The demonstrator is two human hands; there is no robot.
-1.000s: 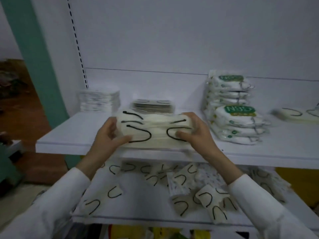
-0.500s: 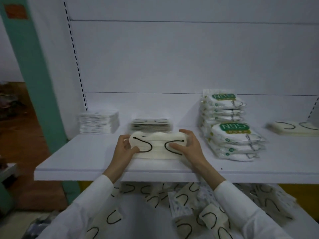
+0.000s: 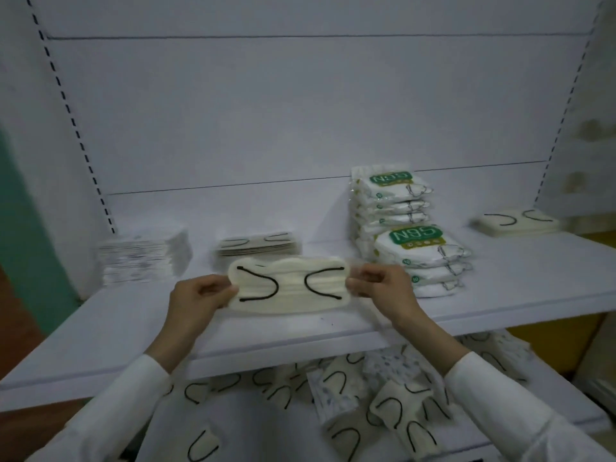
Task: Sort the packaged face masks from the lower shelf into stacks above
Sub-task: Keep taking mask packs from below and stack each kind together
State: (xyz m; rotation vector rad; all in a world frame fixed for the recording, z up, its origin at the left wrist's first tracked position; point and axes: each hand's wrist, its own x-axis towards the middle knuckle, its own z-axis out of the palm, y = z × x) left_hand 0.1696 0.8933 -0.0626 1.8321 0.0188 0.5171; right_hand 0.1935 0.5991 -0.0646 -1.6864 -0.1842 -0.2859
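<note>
A bundle of cream face masks with black ear loops is held flat just above the upper shelf. My left hand pinches its left end and my right hand pinches its right end. Right behind the bundle lies a low stack of the same kind of masks. Several loose packaged masks lie scattered on the lower shelf below my arms.
On the upper shelf sit a stack of white packets at the left, two piles of N95 packs at the right, and another cream mask stack at the far right. A teal post borders the left side.
Both hands lifted the mask bundle from over the lower shelf up onto the upper shelf level and shifted their grip to its ends. The view tilted upward.
</note>
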